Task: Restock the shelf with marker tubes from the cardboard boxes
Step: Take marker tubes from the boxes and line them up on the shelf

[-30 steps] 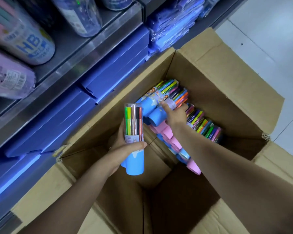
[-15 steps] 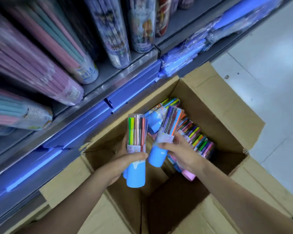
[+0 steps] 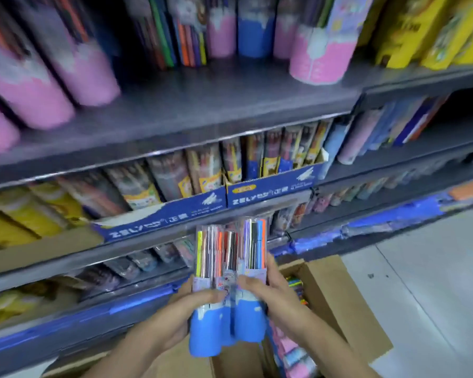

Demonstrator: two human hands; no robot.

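Three clear marker tubes with blue bases stand upright side by side, raised in front of the shelves. My left hand grips the left tube, thumb across its label. My right hand grips the right tube, thumb over the front. The middle tube is pressed between them. Below lies the open cardboard box, with more marker tubes showing inside. Pink and blue tubes stand on the upper shelf.
Blue display cartons of pencil packs fill the middle shelf. Yellow packs stand at the top right and more at the lower left. Lower shelves carry blue-edged strips. Pale floor tiles lie to the right of the box.
Both hands rose out of the box with tubes and brought them together in front of the shelves. The view swung up from the box to the shelves.
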